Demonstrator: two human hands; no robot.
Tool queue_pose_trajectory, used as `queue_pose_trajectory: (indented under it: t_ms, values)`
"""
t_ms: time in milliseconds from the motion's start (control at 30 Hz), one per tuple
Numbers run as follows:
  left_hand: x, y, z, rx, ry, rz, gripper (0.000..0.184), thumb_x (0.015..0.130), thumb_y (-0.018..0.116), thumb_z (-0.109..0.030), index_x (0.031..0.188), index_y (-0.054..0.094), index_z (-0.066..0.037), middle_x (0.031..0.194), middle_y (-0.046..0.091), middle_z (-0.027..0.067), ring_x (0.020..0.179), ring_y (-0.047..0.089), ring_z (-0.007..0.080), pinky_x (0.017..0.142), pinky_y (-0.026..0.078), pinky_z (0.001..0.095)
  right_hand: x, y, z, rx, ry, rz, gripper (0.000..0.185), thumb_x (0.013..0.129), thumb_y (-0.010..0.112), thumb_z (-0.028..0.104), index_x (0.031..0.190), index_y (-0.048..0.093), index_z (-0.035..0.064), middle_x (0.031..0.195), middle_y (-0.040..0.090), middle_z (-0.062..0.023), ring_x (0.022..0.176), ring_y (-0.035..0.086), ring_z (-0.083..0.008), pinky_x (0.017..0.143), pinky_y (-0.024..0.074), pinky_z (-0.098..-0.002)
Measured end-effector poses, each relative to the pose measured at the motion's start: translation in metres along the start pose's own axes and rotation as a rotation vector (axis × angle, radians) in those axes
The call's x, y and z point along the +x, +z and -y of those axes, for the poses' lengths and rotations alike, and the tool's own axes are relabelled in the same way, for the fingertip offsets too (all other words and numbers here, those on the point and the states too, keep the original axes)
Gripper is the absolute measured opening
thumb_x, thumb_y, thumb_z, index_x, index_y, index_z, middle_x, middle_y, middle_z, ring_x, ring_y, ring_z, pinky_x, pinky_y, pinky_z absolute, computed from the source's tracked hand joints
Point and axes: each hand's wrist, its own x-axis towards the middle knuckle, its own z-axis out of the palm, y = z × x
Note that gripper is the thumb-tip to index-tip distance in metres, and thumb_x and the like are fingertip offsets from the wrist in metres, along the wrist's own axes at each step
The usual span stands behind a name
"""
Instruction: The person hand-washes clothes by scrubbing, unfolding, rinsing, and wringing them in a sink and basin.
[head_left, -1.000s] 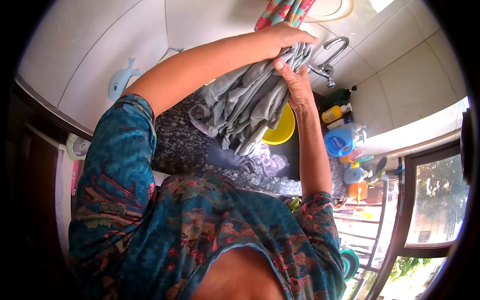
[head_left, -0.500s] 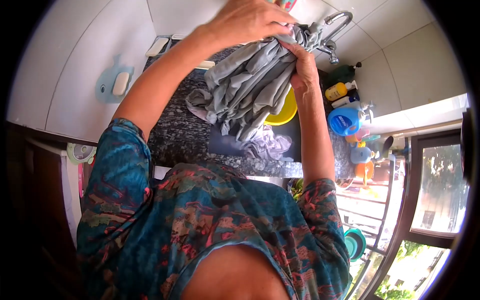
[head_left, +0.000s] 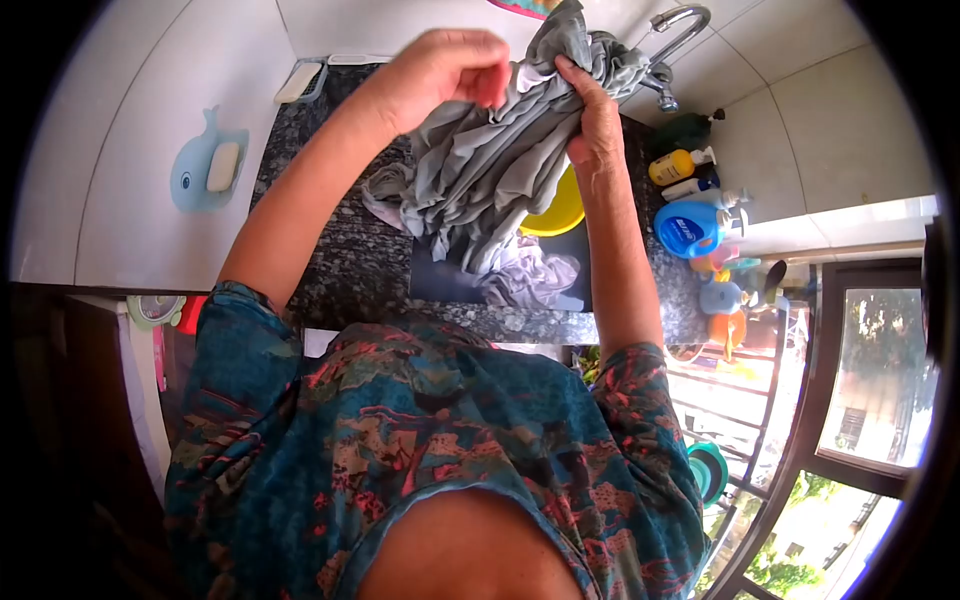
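Reference: faucet (head_left: 680,40); directions are the wearer's own.
Grey cloth (head_left: 480,170): bunched and creased; held up left of the faucet, upper end close beside it, lower folds trailing toward the wearer.
Right hand (head_left: 598,120): left of and nearer than the faucet; clamped on the grey cloth, thumb across its upper part, other fingers mostly hidden.
Left hand (head_left: 455,75): farther left of the faucet, apart from the right hand; fingers curled, contact with the grey cloth cannot be determined.
Yellow basin (head_left: 562,208): nearer the wearer than the faucet, partly covered by the grey cloth.
Lilac cloth (head_left: 535,275): crumpled, nearer than the faucet and the basin.
Yellow bottle (head_left: 672,168): near side of the faucet, by the wall.
Blue bottle (head_left: 688,230): same side, farther from the faucet.
Whale-shaped holder (head_left: 192,190): wall-mounted, well left of the faucet, carrying a soap bar (head_left: 223,167).
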Motion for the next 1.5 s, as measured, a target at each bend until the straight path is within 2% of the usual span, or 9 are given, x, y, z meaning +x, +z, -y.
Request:
queue_pose_trajectory:
  t_ms: [100,300,500,700,833,967,1067,1233,1500]
  values:
    - [0.010,-0.001,-0.031,-0.145,0.200,-0.008,0.024,0.093,0.051,-0.030,0.091,0.057,-0.007,0.086,0.060,0.0033,0.077,0.058,0.0131,0.077,0.047,0.0295,0.001,0.003,-0.007,-0.028,-0.008,0.006,0.038,0.073,0.071,0.008,0.107,0.060,-0.0034,0.098,0.064,-0.0124,0.087,0.063,-0.0247,0.080,0.0506,-0.0351]
    - [-0.013,0.015,0.016,1.359,0.145,-0.296,0.040,0.083,0.065,-0.043,0.079,0.057,-0.005,0.067,0.056,0.0096,0.060,0.054,0.0154,0.057,0.042,0.0297,-0.004,0.008,-0.010,-0.046,-0.077,-0.001,0.044,0.072,0.073,0.008,0.112,0.056,-0.0030,0.101,0.064,-0.0122,0.088,0.062,-0.0231,0.081,0.0498,-0.0342]
    - [0.004,-0.011,-0.024,-0.107,0.166,-0.068,0.030,0.092,0.056,-0.032,0.090,0.064,-0.004,0.079,0.065,0.0018,0.063,0.057,0.0084,0.062,0.046,0.0216,-0.007,0.010,-0.005,-0.011,-0.145,0.086,0.043,0.075,0.073,0.007,0.113,0.056,-0.0021,0.107,0.061,-0.0124,0.093,0.061,-0.0235,0.083,0.0491,-0.0338]
    - [0.021,0.006,-0.001,0.298,0.032,-0.146,0.035,0.086,0.064,-0.030,0.106,0.063,-0.001,0.095,0.066,0.0075,0.087,0.063,0.0166,0.077,0.047,0.0266,-0.018,0.015,-0.007,-0.243,-0.269,0.363,0.065,0.075,0.079,0.016,0.130,0.046,0.0021,0.120,0.055,-0.0074,0.111,0.052,-0.0182,0.095,0.0430,-0.0319]
    - [0.026,0.024,-0.003,0.028,0.008,-0.109,0.021,0.094,0.055,-0.016,0.099,0.064,0.003,0.078,0.060,-0.0008,0.071,0.055,0.0056,0.058,0.043,0.0204,-0.041,0.025,-0.004,-0.582,-0.199,0.480,0.075,0.068,0.083,0.017,0.129,0.045,-0.0004,0.123,0.054,-0.0101,0.111,0.053,-0.0213,0.096,0.0424,-0.0335]
    - [0.016,0.036,-0.037,1.108,0.197,-0.138,0.033,0.084,0.063,-0.035,0.089,0.064,-0.002,0.076,0.062,0.0179,0.070,0.062,0.0263,0.067,0.048,0.0372,-0.015,0.026,-0.019,-0.414,-0.252,0.297,0.029,0.073,0.071,0.010,0.099,0.062,0.0009,0.084,0.065,-0.0052,0.069,0.060,-0.0129,0.063,0.0487,-0.0260]
    - [0.011,0.012,-0.015,0.934,0.575,-0.281,0.036,0.082,0.065,-0.035,0.092,0.064,-0.001,0.075,0.064,0.0140,0.071,0.065,0.0240,0.064,0.050,0.0347,0.005,0.006,-0.006,-0.360,-0.108,0.099,0.012,0.073,0.064,0.007,0.083,0.063,0.0009,0.071,0.063,-0.0064,0.061,0.059,-0.0162,0.061,0.0486,-0.0265]
    - [-0.054,-0.053,0.082,1.208,-0.012,-0.383,0.053,0.078,0.069,-0.032,0.117,0.057,0.001,0.111,0.062,0.0184,0.103,0.060,0.0310,0.088,0.046,0.0344,0.002,0.037,0.111,-0.321,-0.297,0.117,0.007,0.075,0.061,0.007,0.080,0.062,0.0026,0.072,0.063,-0.0059,0.068,0.062,-0.0199,0.065,0.0520,-0.0297]
    - [-0.071,-0.048,0.204,0.976,-0.255,-0.354,0.104,0.067,0.077,-0.044,0.145,0.017,-0.009,0.121,0.053,0.0247,0.107,0.057,0.0405,0.089,0.049,0.0433,-0.043,0.180,0.266,-0.747,-0.769,0.323,0.027,0.072,0.055,0.018,0.087,0.061,-0.0033,0.090,0.063,-0.0146,0.079,0.063,-0.0236,0.077,0.0515,-0.0391]
